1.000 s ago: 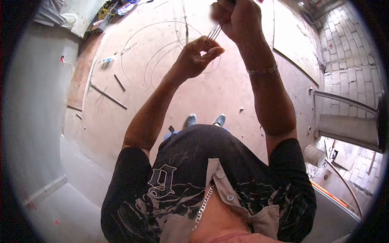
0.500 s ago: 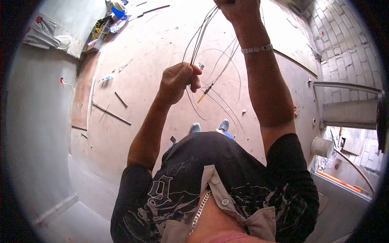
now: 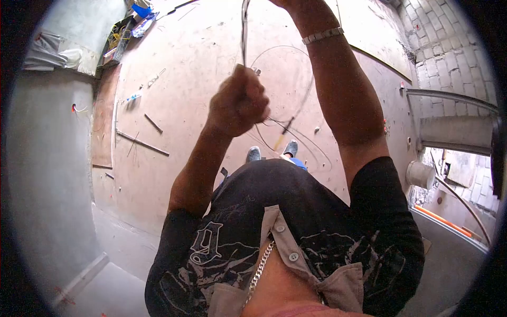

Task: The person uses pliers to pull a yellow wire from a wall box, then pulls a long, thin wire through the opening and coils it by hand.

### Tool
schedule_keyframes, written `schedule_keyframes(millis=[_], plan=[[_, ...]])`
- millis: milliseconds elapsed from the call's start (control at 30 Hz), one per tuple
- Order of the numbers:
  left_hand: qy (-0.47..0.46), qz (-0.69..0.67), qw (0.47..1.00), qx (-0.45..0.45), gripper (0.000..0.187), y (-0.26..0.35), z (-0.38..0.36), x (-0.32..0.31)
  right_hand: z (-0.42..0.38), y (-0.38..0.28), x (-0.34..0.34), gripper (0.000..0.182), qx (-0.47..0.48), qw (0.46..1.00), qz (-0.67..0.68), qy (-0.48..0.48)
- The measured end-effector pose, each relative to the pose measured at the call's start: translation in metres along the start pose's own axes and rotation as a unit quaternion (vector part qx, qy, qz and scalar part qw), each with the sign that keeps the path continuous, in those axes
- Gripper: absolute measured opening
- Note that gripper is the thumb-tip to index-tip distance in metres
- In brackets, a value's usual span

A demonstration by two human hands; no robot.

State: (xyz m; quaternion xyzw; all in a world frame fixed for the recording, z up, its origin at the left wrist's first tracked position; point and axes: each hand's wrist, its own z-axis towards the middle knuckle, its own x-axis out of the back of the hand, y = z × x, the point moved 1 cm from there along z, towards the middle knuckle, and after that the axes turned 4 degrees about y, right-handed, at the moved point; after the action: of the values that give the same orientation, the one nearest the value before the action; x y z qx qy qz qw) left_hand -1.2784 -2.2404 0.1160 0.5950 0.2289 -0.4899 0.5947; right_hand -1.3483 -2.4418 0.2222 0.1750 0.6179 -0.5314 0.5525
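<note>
My left hand (image 3: 240,103) is closed in a fist round a bundle of thin grey wires (image 3: 244,37), in front of my torso. The strands run straight up from the fist to the top edge of the view. Below and right of the fist, loose loops and ends hang over the floor. One hanging strand has a dark joint (image 3: 288,126) and a blurred yellow tip (image 3: 279,141). My right hand (image 3: 285,3) is mostly cut off by the top edge, so its fingers are hidden. Its wrist wears a metal bracelet.
Thin bars (image 3: 142,142) and small debris lie on the dusty floor (image 3: 179,100). At the upper left stands a box (image 3: 117,39) with yellow wires and blue items. A white bucket (image 3: 421,174) is by the opening at right, near a block wall (image 3: 443,74).
My left hand has moved slightly right and tightened into a fist. The right hand has risen up and left, mostly out of view. The wire strands have drawn together and straightened; the hanging ends swing.
</note>
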Motion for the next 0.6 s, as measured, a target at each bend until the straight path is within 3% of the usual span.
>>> schedule_keyframes(millis=[33,100,133,167,233,267,300,400,533,600], plan=[[0.074,0.015,0.997,-0.002,0.038,0.009,-0.002,0.000,-0.015,0.002,-0.003,0.030,-0.010,0.984,-0.175,0.010],[0.074,0.055,0.994,-0.053,0.037,0.027,0.000,0.009,-0.035,0.004,-0.001,0.047,-0.033,0.863,-0.504,0.027],[0.061,0.058,0.993,-0.079,0.037,0.035,0.000,0.013,-0.043,0.004,0.039,0.042,0.127,0.649,-0.735,-0.149],[0.065,0.069,0.986,-0.134,0.041,0.043,0.001,0.006,-0.079,0.002,0.014,0.039,0.223,0.536,-0.795,-0.174],[0.047,0.071,0.983,-0.164,0.042,0.063,-0.001,0.004,-0.133,-0.002,0.026,0.028,0.112,0.581,-0.787,-0.176],[0.034,0.078,0.981,-0.173,0.042,0.073,-0.003,0.001,-0.156,0.000,0.040,0.022,0.089,0.618,-0.767,-0.147],[0.038,0.083,0.979,-0.181,0.042,0.080,-0.004,-0.002,-0.175,0.001,0.050,0.019,0.073,0.623,-0.769,-0.127],[0.010,0.131,0.971,-0.198,0.041,0.091,-0.007,-0.007,-0.205,0.021,0.069,0.031,-0.079,0.660,-0.746,-0.043],[0.031,0.130,0.971,-0.199,0.041,0.089,0.001,-0.005,-0.202,0.069,0.077,0.025,-0.077,0.673,-0.733,-0.062],[0.102,0.151,0.963,-0.197,0.039,0.083,0.001,-0.002,-0.195,0.087,0.091,0.021,-0.072,0.656,-0.741,-0.122]])
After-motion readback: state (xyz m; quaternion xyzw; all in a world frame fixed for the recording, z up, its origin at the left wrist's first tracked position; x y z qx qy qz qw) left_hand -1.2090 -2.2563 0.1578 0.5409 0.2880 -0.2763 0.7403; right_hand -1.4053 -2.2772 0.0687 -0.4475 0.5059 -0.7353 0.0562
